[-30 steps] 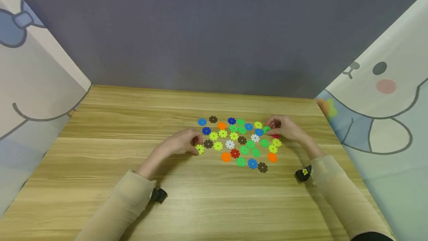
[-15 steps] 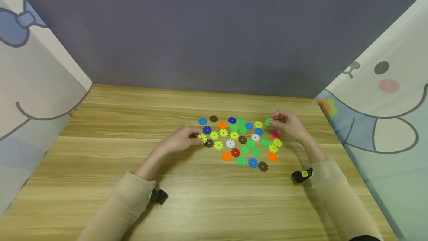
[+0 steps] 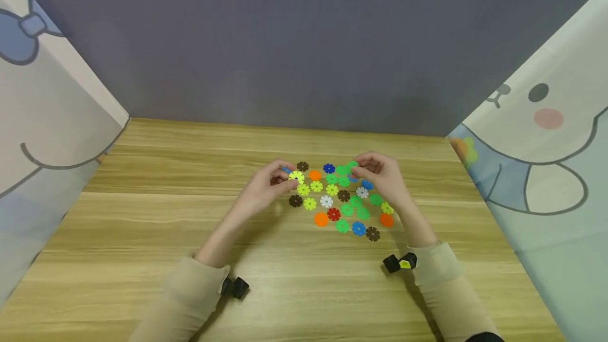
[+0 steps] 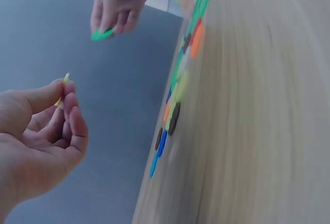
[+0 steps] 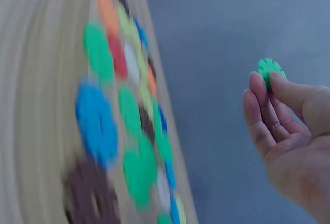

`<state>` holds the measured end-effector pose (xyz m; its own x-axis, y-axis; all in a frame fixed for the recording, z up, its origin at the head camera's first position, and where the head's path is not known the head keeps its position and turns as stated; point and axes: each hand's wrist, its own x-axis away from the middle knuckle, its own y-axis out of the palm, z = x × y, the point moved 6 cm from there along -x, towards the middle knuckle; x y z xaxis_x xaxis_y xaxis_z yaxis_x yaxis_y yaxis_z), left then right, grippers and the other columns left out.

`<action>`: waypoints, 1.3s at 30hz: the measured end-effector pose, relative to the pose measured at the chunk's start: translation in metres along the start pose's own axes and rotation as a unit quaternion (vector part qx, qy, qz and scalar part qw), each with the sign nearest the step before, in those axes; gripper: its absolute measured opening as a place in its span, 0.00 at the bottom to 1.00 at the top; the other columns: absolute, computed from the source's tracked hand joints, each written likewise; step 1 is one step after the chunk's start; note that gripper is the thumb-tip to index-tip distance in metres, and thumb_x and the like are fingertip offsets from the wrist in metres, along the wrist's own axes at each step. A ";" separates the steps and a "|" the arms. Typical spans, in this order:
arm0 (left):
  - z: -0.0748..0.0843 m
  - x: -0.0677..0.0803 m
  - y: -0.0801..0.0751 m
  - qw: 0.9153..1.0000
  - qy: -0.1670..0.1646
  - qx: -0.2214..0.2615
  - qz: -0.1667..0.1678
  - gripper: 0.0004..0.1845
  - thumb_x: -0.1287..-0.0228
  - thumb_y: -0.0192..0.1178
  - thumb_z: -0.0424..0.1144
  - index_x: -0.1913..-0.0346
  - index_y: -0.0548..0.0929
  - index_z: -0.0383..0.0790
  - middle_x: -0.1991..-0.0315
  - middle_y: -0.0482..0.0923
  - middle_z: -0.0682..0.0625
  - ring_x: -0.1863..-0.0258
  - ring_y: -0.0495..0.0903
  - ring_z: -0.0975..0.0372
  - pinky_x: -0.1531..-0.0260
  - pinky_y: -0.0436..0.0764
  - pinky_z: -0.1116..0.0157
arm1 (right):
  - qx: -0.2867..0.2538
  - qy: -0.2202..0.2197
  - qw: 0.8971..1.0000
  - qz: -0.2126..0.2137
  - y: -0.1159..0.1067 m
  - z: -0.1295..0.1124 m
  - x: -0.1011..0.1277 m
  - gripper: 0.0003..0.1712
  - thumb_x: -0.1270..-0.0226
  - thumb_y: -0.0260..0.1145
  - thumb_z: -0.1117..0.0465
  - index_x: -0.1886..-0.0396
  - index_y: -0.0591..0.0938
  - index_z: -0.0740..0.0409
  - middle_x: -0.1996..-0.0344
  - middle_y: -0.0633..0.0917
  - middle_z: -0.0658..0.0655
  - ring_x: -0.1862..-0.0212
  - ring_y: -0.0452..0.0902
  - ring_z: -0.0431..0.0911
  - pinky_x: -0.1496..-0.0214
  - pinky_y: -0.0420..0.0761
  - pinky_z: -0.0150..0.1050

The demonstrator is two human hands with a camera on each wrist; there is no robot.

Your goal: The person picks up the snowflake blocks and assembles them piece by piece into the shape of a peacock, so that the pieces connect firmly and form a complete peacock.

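- Yellow disc (image 3: 296,177): I have it up off the table (image 3: 304,289) at the left end of the spread, pinched between thumb and fingertips of my left hand (image 3: 266,189). That grip is narrow, nothing in it but this one piece. The left wrist view has it nearly edge-on, so I can't fairly judge its notches from there.
- Partly behind those fingers, a light blue disc (image 3: 286,170) shows.
- Below my left hand in the head view, a brown disc (image 3: 296,201) lies flat, untouched.
- Further right, flat on the wood, come an orange disc (image 3: 321,219), a white disc (image 3: 326,201) and a red disc (image 3: 334,214), the red just beside the orange.
- Between my hands is a gap; the two pieces I hold are apart and not joined. I take the step in hand to be getting one disc ready in each hand, raised and roughly facing.
- Green disc (image 3: 352,166): also off the table, its notched rim clear of my fingertips in the right wrist view.
- My right hand (image 3: 385,177) pinches that green one between thumb and fingers, narrow and light.
- As I judge it, the next move calls for closing the gap, turning the rims until two notches face each other, and keeping both pinches steady.
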<state>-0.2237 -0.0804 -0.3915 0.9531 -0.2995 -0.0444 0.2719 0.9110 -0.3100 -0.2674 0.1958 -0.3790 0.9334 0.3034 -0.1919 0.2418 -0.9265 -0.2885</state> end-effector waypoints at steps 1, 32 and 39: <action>0.003 0.001 0.001 1.000 0.003 0.002 0.012 0.20 0.30 0.66 0.37 0.38 0.78 0.38 0.58 0.86 0.41 0.57 0.85 0.49 0.55 0.86 0.59 | -0.012 -0.001 1.000 0.002 0.006 -0.004 0.001 0.13 0.30 0.68 0.70 0.49 0.81 0.72 0.65 0.87 0.44 0.64 0.89 0.41 0.53 0.90 0.40; 0.024 0.036 0.008 0.987 -0.001 0.089 0.131 0.17 0.40 0.75 0.38 0.48 0.88 0.42 0.59 0.91 0.46 0.63 0.90 0.54 0.53 0.89 0.52 | -0.028 -0.073 0.997 0.020 0.084 -0.060 0.032 0.07 0.34 0.71 0.71 0.58 0.86 0.65 0.61 0.89 0.68 0.62 0.89 0.41 0.59 0.89 0.34; 0.021 0.037 0.010 0.986 -0.002 0.101 0.129 0.16 0.40 0.74 0.36 0.48 0.89 0.39 0.60 0.91 0.44 0.62 0.90 0.48 0.55 0.89 0.50 | -0.016 -0.092 0.995 0.026 0.088 -0.061 0.036 0.04 0.38 0.73 0.73 0.64 0.88 0.67 0.64 0.89 0.67 0.68 0.85 0.39 0.65 0.85 0.31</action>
<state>-0.1833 -0.0766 -0.3759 0.9945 -0.0488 -0.0930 0.0402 0.9949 -0.0924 -0.1966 0.1113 -0.3537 0.8811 0.2878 -0.3753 0.2057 -0.9478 -0.2437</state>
